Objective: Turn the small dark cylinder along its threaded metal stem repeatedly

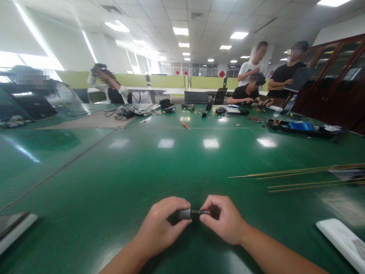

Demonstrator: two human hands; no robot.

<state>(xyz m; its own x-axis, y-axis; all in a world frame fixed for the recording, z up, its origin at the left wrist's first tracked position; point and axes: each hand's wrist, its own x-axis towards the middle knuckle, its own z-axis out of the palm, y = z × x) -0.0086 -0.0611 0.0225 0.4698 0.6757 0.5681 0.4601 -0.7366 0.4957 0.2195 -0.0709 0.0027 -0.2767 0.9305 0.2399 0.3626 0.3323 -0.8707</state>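
Just above the near part of the green table (159, 171), both hands hold a small cylindrical piece that lies level between them. My left hand (162, 226) is closed, thumb and fingers round the thick grey cylinder (184, 214). From that cylinder a thinner black stem (196, 213) runs to the right. The fingertips of my right hand (228, 221) pinch the stem's far end. Whether cylinder and stem are one part or two joined, I cannot tell. The fingers cover both outer ends.
Thin brass-coloured rods (285, 174) lie at right. White-edged objects sit at the near left (19, 228) and near right (339, 239). Farther off are an orange screwdriver (186, 126), a black tool tray (302, 131) and scattered parts. Several people are around the table's far side.
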